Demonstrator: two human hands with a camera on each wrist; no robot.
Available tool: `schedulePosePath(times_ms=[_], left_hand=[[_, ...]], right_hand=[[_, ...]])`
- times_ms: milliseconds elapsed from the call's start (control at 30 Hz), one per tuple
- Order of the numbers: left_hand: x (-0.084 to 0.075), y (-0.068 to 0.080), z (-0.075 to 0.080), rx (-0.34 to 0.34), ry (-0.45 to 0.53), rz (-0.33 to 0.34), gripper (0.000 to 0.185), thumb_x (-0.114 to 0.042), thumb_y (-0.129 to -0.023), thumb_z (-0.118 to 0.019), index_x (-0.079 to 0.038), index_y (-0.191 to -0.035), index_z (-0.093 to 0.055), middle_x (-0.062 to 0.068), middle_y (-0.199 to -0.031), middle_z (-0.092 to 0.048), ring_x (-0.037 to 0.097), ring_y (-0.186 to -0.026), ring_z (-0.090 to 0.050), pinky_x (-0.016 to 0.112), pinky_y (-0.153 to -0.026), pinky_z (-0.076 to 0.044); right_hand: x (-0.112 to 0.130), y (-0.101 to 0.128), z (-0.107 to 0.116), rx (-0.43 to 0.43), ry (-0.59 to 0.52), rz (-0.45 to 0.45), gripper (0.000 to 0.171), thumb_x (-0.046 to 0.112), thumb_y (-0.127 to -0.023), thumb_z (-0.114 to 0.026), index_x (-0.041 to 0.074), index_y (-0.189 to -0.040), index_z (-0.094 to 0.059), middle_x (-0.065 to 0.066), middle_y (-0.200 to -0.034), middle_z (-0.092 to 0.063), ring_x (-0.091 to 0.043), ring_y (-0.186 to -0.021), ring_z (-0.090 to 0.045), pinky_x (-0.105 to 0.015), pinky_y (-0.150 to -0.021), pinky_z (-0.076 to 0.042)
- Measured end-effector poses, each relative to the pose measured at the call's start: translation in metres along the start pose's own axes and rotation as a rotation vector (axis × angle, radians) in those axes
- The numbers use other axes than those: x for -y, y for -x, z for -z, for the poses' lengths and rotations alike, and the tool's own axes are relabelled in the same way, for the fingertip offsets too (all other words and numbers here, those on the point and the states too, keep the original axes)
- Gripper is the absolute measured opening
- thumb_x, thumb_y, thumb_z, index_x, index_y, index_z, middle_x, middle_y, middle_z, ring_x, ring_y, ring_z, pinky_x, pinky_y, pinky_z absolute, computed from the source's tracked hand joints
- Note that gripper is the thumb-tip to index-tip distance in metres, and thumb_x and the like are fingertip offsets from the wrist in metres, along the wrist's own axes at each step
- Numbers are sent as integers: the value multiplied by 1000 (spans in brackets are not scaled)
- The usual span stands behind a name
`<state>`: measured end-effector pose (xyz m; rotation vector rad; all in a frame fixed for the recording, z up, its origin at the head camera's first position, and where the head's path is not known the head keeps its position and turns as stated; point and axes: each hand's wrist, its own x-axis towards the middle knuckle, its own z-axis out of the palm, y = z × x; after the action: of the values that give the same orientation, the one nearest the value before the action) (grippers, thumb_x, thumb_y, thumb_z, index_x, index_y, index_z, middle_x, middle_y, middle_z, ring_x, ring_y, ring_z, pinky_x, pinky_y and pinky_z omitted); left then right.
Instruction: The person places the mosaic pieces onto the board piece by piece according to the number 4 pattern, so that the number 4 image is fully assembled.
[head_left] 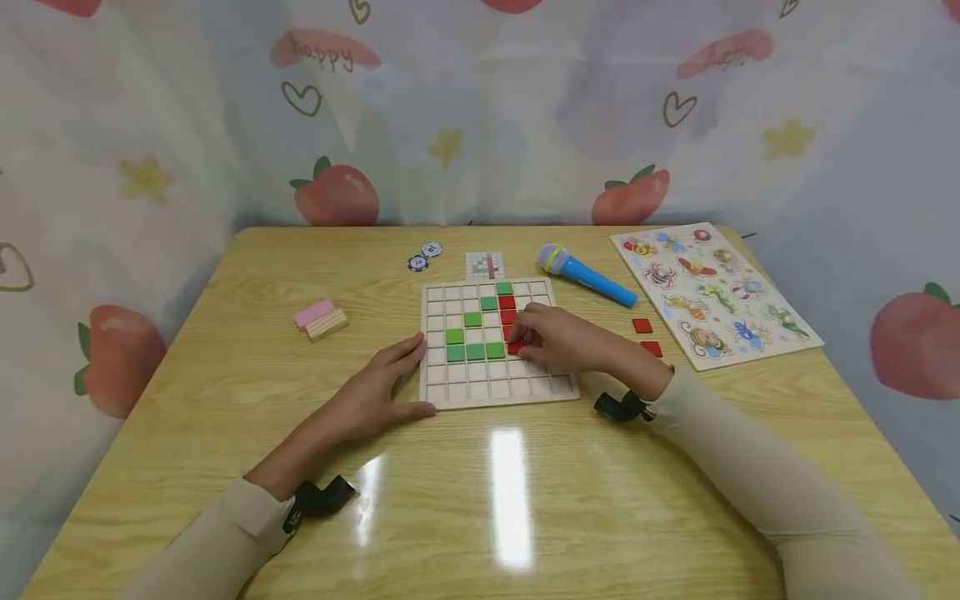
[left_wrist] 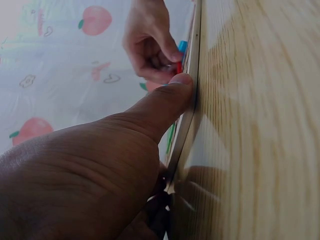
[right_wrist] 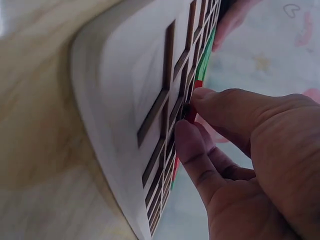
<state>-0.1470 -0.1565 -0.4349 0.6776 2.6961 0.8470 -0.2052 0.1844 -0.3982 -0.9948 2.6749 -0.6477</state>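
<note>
A square wooden grid board (head_left: 501, 406) lies on the table, with green tiles (head_left: 472, 319) in a stepped line and a row, and a column of red tiles (head_left: 507, 302). My right hand (head_left: 558, 337) is over the board and pinches a red square tile (right_wrist: 193, 114) between thumb and fingertips, close over the grid at the column's near end. Along the board's left side my left hand (head_left: 378, 387) rests with fingers stretched out at the edge. Its thumb (left_wrist: 170, 97) lies straight against the near left corner.
Behind the board is a small pattern card (head_left: 485, 265), with two poker chips (head_left: 418, 263) to its left. A blue toy microphone (head_left: 592, 277), two loose red tiles (head_left: 642, 326) and an insect puzzle board (head_left: 716, 296) lie right. Pink and wooden blocks (head_left: 327, 325) lie left.
</note>
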Motion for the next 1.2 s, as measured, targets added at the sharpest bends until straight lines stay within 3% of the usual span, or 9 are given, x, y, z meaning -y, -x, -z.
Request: schedulePosePath(times_ms=[333, 567, 1033, 1200], left_hand=[[-2, -1, 2, 3, -6, -8, 109, -51, -89, -85, -10, -170, -24, 5, -181, -17, 34, -167, -19, 58, -131, -30], [-1, -1, 3, 0, -13, -11, 108, -51, -89, -85, -11, -170, -24, 4, -181, -17, 34, -167, -19, 58, -131, -30], [-1, -3, 2, 2, -18, -13, 108, -50, -89, -85, -12, -170, -24, 5, -181, -17, 35, -167, -20, 59, -130, -30], [-1, -3, 1, 3, -16, -3, 108, -50, -89, -85, -12, -170, -24, 4, -181, -17, 34, -167, -20, 58, -131, -30]], right_hand=[[3, -2, -7, -11, 18, 2, 5, 15, -100, -76, 15, -101, -72, 0, -107, -66, -17, -94, -60, -33, -86, -55], [4, 2, -9, -26, 64, 55, 8, 10, -102, -73, 11, -110, -70, -5, -116, -64, -19, -102, -60, -36, -91, -57], [0, 7, -5, -15, 72, 80, 13, 10, -104, -70, 11, -116, -70, -6, -118, -63, -18, -98, -59, -34, -87, -57], [-9, 30, 5, -69, 19, 79, 18, 13, -106, -67, 11, -124, -71, -3, -125, -65, -15, -103, -63, -35, -88, -60]])
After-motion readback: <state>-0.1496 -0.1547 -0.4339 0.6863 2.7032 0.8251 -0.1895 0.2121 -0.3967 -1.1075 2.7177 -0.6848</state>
